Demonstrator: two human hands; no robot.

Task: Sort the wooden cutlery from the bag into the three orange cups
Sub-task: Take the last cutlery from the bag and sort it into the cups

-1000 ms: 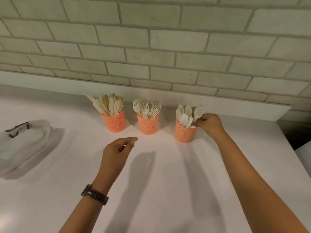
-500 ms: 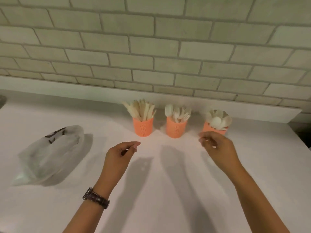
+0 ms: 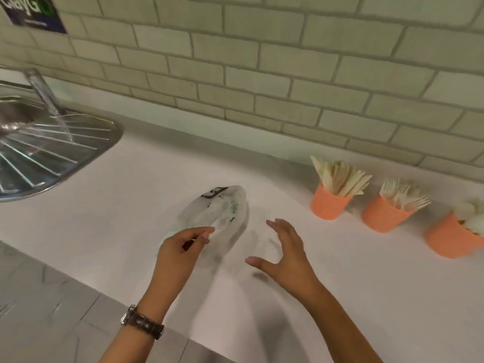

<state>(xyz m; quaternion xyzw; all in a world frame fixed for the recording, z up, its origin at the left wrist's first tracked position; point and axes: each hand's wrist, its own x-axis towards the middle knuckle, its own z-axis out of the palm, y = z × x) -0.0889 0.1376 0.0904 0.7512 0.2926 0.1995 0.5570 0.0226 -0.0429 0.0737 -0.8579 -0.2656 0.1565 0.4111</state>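
Note:
A crumpled translucent plastic bag [image 3: 222, 210] with dark print lies flat on the white counter, in the middle of the view. My left hand [image 3: 180, 255] hovers at its near edge with fingers loosely curled, holding nothing I can see. My right hand [image 3: 285, 254] is just right of the bag, fingers spread and empty. Three orange cups stand in a row at the right. The left cup [image 3: 327, 206] holds wooden knives, the middle cup [image 3: 381, 218] forks, and the right cup [image 3: 449, 241] spoons.
A steel sink drainboard [image 3: 55, 150] with a tap sits at the far left. A tiled wall runs behind the counter, with a dark poster [image 3: 34, 14] at the top left. The counter's front edge [image 3: 86, 280] cuts across the lower left, with grey floor below.
My right hand left the spoon cup and swung left to beside the bag. The view turned left, so the cups shifted right and the bag came to the centre.

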